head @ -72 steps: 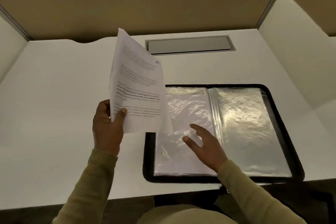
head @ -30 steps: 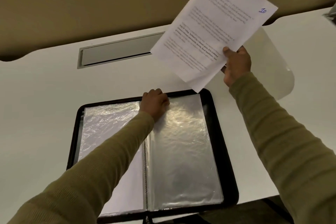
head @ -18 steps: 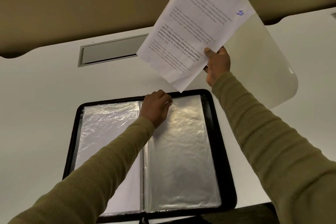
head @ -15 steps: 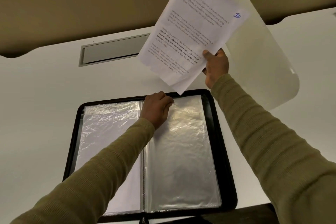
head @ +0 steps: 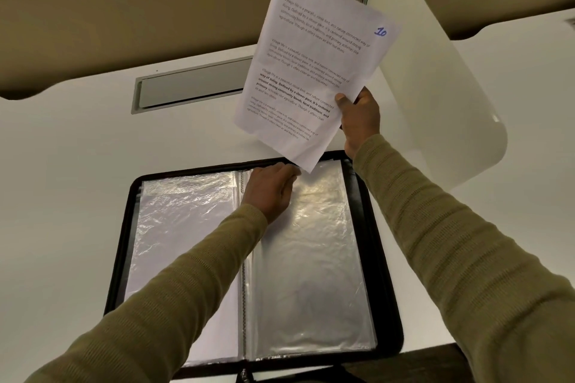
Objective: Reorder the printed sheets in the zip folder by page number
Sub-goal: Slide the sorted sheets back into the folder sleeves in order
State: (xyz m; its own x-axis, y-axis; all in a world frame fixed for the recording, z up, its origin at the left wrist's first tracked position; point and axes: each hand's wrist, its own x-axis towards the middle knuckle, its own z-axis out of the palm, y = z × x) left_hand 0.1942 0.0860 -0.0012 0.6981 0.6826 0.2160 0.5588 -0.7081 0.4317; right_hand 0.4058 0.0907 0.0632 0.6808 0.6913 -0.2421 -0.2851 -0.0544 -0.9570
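Note:
A black zip folder [head: 387, 274] lies open on the white desk, showing two clear plastic sleeves. My right hand [head: 359, 118] grips the lower right edge of a printed sheet [head: 311, 65] and holds it tilted in the air above the folder's far edge. The sheet carries several paragraphs of text and a blue handwritten "10" at its top right corner. My left hand [head: 269, 188] rests at the top of the right sleeve [head: 311, 274], next to the spine, with its fingers at the sleeve's upper edge. The sheet's lower corner hangs just above those fingers.
The white desk [head: 62, 180] has a grey cable hatch [head: 189, 87] behind the folder. A tan partition [head: 124, 9] closes the back. A white curved divider [head: 435, 87] stands at the right, close behind my right hand.
The sheet has passed from my left hand to my right and come down toward the folder's top edge. My left hand went to the top of the right sleeve and stays there.

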